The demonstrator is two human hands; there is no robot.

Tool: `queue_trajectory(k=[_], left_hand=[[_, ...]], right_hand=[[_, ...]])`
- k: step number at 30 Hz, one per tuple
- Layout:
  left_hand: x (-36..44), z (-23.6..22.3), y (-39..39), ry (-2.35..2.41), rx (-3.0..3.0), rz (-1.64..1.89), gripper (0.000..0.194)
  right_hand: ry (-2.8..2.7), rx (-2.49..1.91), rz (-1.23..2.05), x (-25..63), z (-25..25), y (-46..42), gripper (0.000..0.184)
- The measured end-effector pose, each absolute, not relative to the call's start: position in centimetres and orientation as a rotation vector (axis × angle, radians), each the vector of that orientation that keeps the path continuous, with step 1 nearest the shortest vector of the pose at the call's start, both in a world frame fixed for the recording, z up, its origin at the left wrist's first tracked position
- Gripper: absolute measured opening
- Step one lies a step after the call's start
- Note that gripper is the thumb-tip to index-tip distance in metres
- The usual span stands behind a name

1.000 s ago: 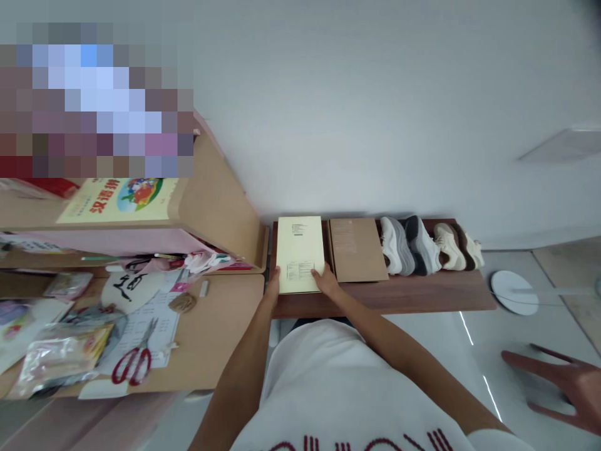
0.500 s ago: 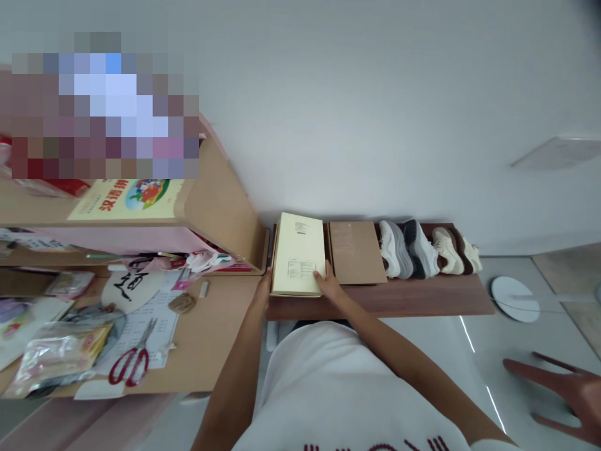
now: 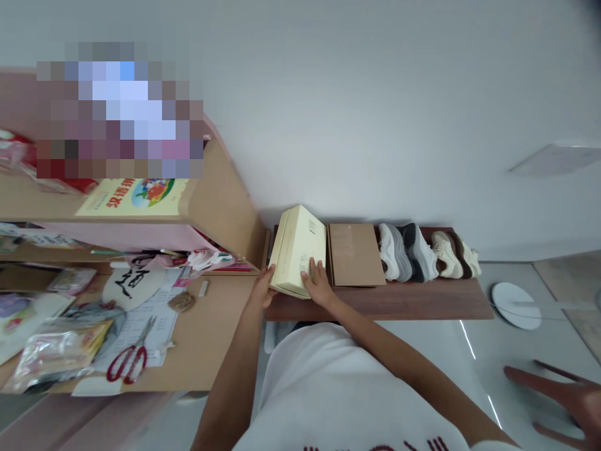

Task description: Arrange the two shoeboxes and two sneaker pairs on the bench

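A cream shoebox (image 3: 300, 241) with printed labels is tipped up on its edge over the left end of the dark wooden bench. My left hand (image 3: 264, 288) grips its lower left corner, by the lid side. On the labelled face, near the lower right edge, my right hand (image 3: 319, 285) presses with its fingers spread over the surface, steadying the box between both hands. Right beside it lies a brown cardboard box (image 3: 357, 254), which neither hand touches.
Farther right on the bench (image 3: 422, 304) stand several shoes (image 3: 394, 250) in a row. To the left is a desk (image 3: 216, 319) with red-handled scissors (image 3: 129, 363), papers and plastic packets. A brown stool (image 3: 563, 394) stands on the floor at lower right.
The cream shoebox has gone from lying nearly flat to tilted, its lid side now showing at left. My left hand has shifted onto its corner; my right hand's fingers have moved onto the labelled face.
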State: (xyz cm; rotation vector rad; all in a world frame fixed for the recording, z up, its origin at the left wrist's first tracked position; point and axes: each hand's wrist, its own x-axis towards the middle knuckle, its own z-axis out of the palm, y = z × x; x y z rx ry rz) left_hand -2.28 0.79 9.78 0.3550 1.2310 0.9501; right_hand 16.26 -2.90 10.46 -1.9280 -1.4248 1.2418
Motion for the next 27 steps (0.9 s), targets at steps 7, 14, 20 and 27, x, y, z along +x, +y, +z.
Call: queue_trajectory(k=[7, 14, 20, 27], left_hand=[[-1.2, 10.8, 0.4, 1.277, 0.478, 0.984, 0.052], [-0.6, 10.6, -0.3, 1.332, 0.588, 1.054, 0.066], [0.5, 10.0, -1.0, 1.351, 0.649, 1.078, 0.060], [1.1, 8.9, -1.8, 1.354, 0.670, 1.036, 0.058]], right_hand=[[-1.376, -1.725, 1.413, 15.6, 12.0, -2.7, 0.096], [-1.273, -1.568, 1.473, 15.7, 9.8, -2.9, 0.102], [-1.174, -1.526, 1.445, 16.1, 7.5, -3.2, 0.092], [-1.111, -1.484, 1.444, 17.7, 6.3, -3.7, 0.092]])
